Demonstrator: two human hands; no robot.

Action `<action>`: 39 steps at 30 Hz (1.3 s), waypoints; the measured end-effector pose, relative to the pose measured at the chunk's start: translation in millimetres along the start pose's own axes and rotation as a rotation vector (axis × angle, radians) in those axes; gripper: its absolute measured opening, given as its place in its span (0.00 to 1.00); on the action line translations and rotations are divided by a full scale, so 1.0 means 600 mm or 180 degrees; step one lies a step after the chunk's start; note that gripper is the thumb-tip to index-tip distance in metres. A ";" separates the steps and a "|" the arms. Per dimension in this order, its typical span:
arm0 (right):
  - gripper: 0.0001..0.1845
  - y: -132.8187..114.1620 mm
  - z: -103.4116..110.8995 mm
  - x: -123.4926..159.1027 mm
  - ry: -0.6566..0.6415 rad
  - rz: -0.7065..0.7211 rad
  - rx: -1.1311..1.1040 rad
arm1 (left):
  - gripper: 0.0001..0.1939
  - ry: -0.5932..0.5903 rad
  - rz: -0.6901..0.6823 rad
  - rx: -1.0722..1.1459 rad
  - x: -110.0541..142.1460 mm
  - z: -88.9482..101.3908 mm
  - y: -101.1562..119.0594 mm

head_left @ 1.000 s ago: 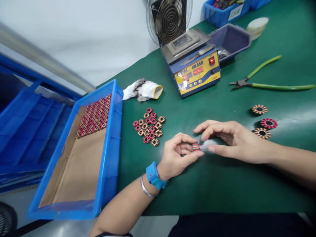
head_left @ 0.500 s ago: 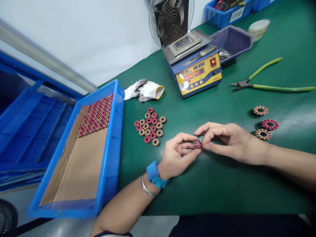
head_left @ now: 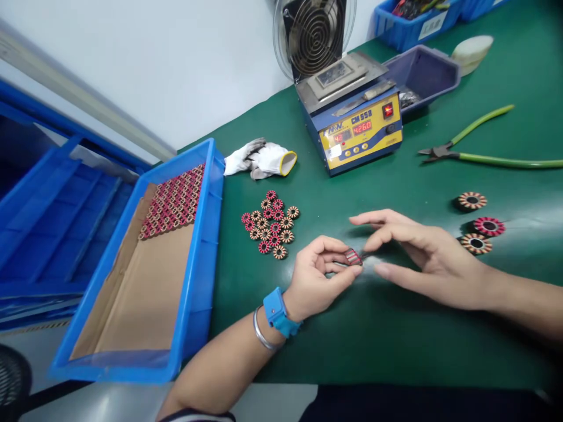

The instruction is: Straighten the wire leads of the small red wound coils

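My left hand [head_left: 317, 282] pinches a small red wound coil [head_left: 353, 256] on edge between thumb and fingers, just above the green mat [head_left: 396, 328]. My right hand [head_left: 417, 252] reaches in from the right, its fingertips at the coil's right side, pinching at thin wire ends there. A cluster of several small red and copper coils [head_left: 271, 225] lies on the mat to the left of my hands. Three more coils [head_left: 477, 221] sit to the right, beyond my right wrist.
A blue tray [head_left: 200, 246] lined with brown paper holds rows of coils at its far end. A solder pot unit [head_left: 356, 120] with lit displays stands behind, a fan [head_left: 313, 32] beyond it. White gloves [head_left: 259, 159], green-handled cutters [head_left: 479, 149] and blue bins [head_left: 422, 73] lie around.
My right fingers have spread and shifted slightly along the coil's wire ends; the thumb now lies lower and apart. The left hand keeps its hold on the coil.
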State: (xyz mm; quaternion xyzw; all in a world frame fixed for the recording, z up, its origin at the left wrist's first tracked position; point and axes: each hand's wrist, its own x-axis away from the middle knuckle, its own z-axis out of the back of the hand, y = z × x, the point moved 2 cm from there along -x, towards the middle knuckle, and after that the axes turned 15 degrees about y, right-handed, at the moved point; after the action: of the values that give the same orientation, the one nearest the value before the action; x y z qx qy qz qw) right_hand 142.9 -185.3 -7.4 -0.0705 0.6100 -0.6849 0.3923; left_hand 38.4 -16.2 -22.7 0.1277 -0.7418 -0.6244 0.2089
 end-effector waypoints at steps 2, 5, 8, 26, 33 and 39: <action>0.05 0.013 -0.001 -0.001 -0.0061 -0.0093 0.0192 | 0.23 -0.0021 0.0028 0.0030 -0.001 0.000 0.000; 0.08 0.021 -0.005 -0.002 -0.0187 -0.0136 0.0268 | 0.24 -0.0062 0.0019 0.0042 0.000 0.000 -0.001; 0.10 0.017 -0.007 -0.003 -0.0191 -0.0144 0.0264 | 0.23 -0.0099 0.0011 0.0010 0.001 -0.001 0.000; 0.11 0.009 -0.005 -0.016 -0.0093 -0.0543 0.0084 | 0.09 -0.0477 -0.0443 0.0072 0.007 0.000 0.004; 0.13 0.007 0.014 -0.023 0.0460 -0.0621 -0.0262 | 0.09 -0.0380 -0.0468 0.0046 0.004 0.001 0.002; 0.11 0.005 -0.002 -0.015 -0.0012 -0.0409 0.0162 | 0.11 -0.0395 -0.0429 -0.0125 0.007 0.002 0.005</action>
State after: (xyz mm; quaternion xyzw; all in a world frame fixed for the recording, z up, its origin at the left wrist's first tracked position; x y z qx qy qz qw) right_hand 149.6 -178.5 -6.8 -0.1008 0.5858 -0.7238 0.3504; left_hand 34.5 -16.6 -19.0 0.1342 -0.7306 -0.6581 0.1225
